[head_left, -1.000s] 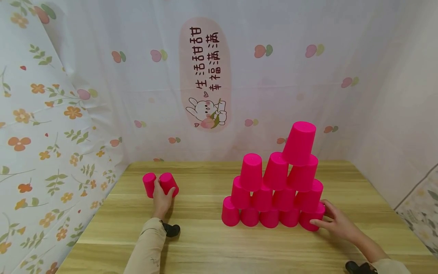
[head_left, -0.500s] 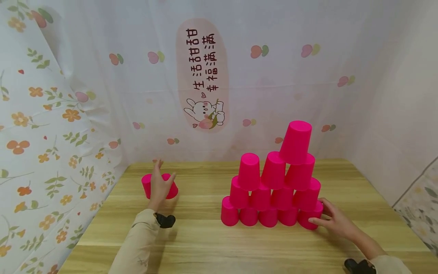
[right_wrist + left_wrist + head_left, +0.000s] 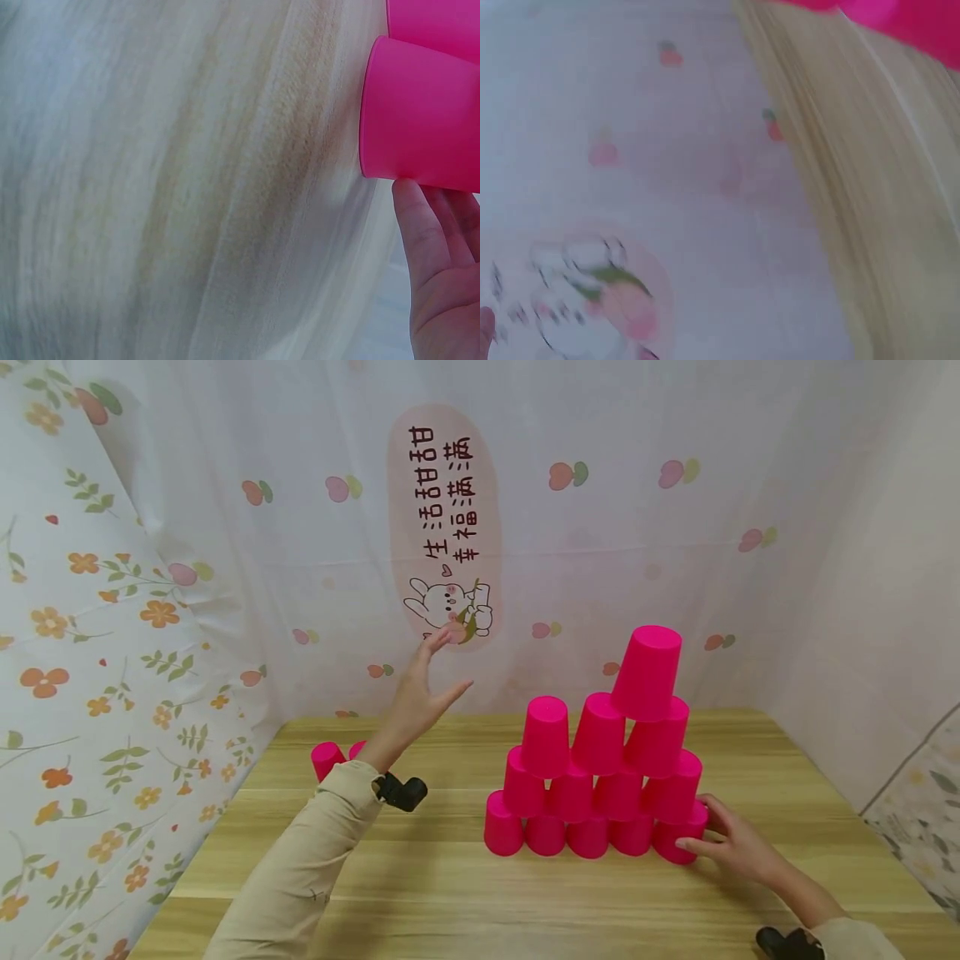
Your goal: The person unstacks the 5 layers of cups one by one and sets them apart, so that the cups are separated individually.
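Observation:
Upside-down pink cups are stacked as a pyramid on the table, with a single cup (image 3: pixel 647 672) on the highest tier, at the right. Beside the lowest row, my right hand (image 3: pixel 742 847) holds the rightmost bottom cup (image 3: pixel 678 839), thumb at its front and fingers at its far side; the right wrist view shows fingertips against that cup (image 3: pixel 424 112). My left hand (image 3: pixel 423 693) is raised above the table left of the pyramid, bare, with thumb and fingers spread apart. Two more pink cups (image 3: pixel 327 760) stand at the left, partly hidden behind my left forearm.
The wood-patterned table (image 3: pixel 465 910) ends at the back against a patterned curtain (image 3: pixel 525 593). A floral cloth (image 3: pixel 112 693) hangs along the left side. A blurred pink shape (image 3: pixel 885 15) shows at the top right of the left wrist view.
My left hand has left the two cups at the left and moved up and to the right, empty. My right hand stays at the bottom right cup; the pyramid looks the same.

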`<state>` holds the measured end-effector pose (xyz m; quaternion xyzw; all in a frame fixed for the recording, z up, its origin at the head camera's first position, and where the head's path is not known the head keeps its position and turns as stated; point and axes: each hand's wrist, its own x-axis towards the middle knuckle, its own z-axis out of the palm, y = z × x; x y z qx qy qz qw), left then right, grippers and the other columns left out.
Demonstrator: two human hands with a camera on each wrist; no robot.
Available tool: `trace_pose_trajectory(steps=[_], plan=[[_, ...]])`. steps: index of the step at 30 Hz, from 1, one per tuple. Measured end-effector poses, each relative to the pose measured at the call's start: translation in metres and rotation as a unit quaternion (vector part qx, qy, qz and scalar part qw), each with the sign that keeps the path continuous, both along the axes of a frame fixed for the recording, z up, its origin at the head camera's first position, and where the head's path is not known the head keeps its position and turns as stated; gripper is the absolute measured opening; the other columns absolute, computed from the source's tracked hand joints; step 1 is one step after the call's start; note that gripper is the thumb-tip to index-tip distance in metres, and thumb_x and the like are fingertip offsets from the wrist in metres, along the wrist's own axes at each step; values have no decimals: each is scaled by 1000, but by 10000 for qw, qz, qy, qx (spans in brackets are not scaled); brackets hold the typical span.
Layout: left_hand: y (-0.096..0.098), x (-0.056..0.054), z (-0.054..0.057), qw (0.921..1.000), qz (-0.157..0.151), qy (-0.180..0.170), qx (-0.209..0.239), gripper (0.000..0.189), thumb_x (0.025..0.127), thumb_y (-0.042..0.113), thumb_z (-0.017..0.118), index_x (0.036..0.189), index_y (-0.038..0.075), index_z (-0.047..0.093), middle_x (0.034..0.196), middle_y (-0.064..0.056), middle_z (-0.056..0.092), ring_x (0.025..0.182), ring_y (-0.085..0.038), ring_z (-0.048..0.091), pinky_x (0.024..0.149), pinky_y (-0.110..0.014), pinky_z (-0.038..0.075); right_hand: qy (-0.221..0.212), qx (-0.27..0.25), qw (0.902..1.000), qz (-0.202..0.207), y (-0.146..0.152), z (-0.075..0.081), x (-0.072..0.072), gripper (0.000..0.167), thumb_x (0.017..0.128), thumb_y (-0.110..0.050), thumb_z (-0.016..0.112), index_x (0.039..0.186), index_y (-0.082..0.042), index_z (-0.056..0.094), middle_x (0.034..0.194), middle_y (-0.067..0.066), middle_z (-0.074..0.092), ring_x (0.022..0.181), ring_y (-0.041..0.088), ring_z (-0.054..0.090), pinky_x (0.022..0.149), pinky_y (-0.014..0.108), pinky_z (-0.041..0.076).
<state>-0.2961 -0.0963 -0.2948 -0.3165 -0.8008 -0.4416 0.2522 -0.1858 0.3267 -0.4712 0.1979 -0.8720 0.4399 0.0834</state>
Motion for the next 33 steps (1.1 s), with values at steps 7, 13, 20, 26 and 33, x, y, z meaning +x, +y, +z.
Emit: trace_pose_trajectory(steps=[7,13,20,26,33], plan=[[56,17,37,9933,-905,-319,-639,67,80,22,65,135,11,29,133,-4,41,123,-13,34,101,-37,27,-147,-123,9998,4,1,1,0,46,73,-5,70,110,-1,44,99,-15,53,87,-4,54,64,21,50],[99,22,55,9829,-1529,-707,-743,65,80,26,64,135,16,31,130,0,43,119,-8,37,99,-26,29,-73,-190,9997,139,2,0,-2,46,72,-2,70,110,0,44,99,-16,54,87,-3,55,63,21,50],[134,35,65,9634,-1945,-1630,-868,64,81,27,64,135,17,31,129,0,43,116,-11,41,91,-28,39,-150,-272,9993,187,0,0,-1,45,72,-3,70,109,-1,44,98,-14,54,87,-2,55,64,23,51],[157,46,59,9541,-1895,-2239,-608,71,78,24,67,135,13,28,121,-1,46,105,-13,47,78,-20,45,-163,-188,9996,146,0,-1,1,46,73,-5,70,110,-1,44,99,-11,55,88,-3,54,64,25,52],[169,50,53,9602,-1642,-2152,-683,65,78,23,67,131,11,32,118,1,47,99,-9,47,73,-17,44,-274,-138,9995,-73,2,-1,0,46,73,-9,71,111,-5,45,99,-8,55,88,-2,55,65,28,52]])
